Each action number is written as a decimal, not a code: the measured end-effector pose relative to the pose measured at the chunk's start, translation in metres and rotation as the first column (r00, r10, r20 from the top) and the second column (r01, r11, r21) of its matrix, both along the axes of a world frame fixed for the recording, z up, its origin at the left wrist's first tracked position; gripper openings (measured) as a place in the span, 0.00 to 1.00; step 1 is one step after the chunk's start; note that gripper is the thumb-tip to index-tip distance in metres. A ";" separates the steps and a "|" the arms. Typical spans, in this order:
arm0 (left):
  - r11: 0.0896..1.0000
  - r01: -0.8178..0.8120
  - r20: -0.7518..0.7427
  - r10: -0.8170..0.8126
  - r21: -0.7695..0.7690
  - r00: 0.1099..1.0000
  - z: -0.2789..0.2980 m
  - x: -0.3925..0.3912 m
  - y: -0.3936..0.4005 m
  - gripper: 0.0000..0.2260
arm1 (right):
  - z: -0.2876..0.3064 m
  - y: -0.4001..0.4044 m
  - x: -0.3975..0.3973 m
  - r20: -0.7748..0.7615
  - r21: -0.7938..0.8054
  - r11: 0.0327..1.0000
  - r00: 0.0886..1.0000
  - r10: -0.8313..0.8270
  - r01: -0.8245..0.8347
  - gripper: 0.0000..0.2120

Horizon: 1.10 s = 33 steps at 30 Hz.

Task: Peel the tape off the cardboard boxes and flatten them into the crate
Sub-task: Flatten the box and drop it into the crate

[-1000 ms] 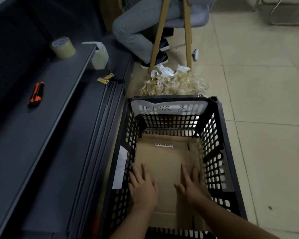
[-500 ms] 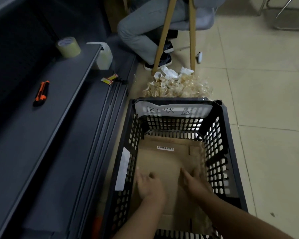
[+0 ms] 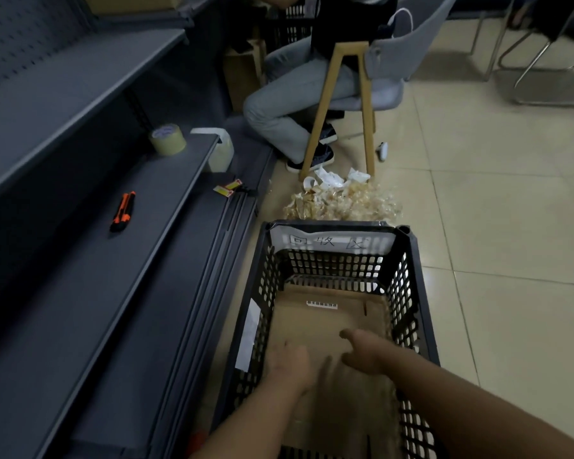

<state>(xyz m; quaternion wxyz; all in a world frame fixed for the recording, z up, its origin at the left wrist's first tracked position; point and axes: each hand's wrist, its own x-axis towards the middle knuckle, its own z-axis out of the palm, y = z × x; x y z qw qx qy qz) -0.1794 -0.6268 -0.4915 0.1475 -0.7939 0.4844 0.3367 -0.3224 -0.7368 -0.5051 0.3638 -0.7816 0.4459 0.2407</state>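
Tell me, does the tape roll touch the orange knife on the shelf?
Apart. The head view shows the tape roll near the shelf's far end and the orange knife nearer, with bare shelf between them.

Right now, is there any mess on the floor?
Yes. A heap of peeled tape scraps lies loose on the floor tiles just beyond the black crate, by a stool's legs.

A tiled floor (image 3: 478,226) carries the black plastic crate (image 3: 421,293) at six o'clock. Touching its far rim, at twelve o'clock, lies a heap of peeled tape scraps (image 3: 342,203), with a wooden stool (image 3: 338,107) standing just beyond. At nine o'clock a grey shelf (image 3: 80,243) bears an orange utility knife (image 3: 122,212); a tape roll (image 3: 167,140) sits at its far end, toward eleven o'clock.
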 end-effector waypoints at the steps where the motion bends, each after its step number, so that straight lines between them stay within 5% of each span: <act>1: 0.999 -0.023 -0.038 0.022 -0.037 0.999 0.011 0.003 0.001 0.17 | 0.012 0.000 0.001 0.012 -0.002 1.000 1.000 0.000 0.000 0.30; 5: 0.998 -0.002 -0.062 -0.003 -0.070 0.998 0.046 0.013 0.010 0.26 | 0.052 0.006 0.004 0.052 -0.032 0.998 0.997 0.057 -0.055 0.28; 11: 0.974 0.028 0.017 -0.024 -0.224 1.000 0.105 0.035 0.041 0.26 | 0.107 0.017 0.017 0.120 -0.086 0.989 0.984 0.134 -0.124 0.29; 16: 0.912 -0.021 0.117 0.076 -0.411 0.990 0.158 0.057 0.080 0.23 | 0.150 0.038 0.033 0.200 -0.182 0.967 0.956 0.214 -0.178 0.33; 20: 0.854 -0.054 0.197 0.180 -0.518 0.964 0.203 0.073 0.118 0.23 | 0.190 0.061 0.057 0.206 -0.260 0.925 0.919 0.335 -0.278 0.26; 23: 0.818 -0.065 0.254 0.252 -0.572 0.934 0.234 0.080 0.158 0.23 | 0.213 0.079 0.077 0.259 -0.348 0.883 0.873 0.414 -0.316 0.20; 27: 0.789 -0.085 0.362 0.371 -0.608 0.855 0.276 0.090 0.223 0.22 | 0.251 0.120 0.104 0.365 -0.468 0.827 0.784 0.502 -0.312 0.27; 33: 0.722 -0.199 0.364 0.543 -0.663 0.757 0.327 0.097 0.321 0.24 | 0.307 0.192 0.138 0.415 -0.600 0.719 0.631 0.655 -0.352 0.25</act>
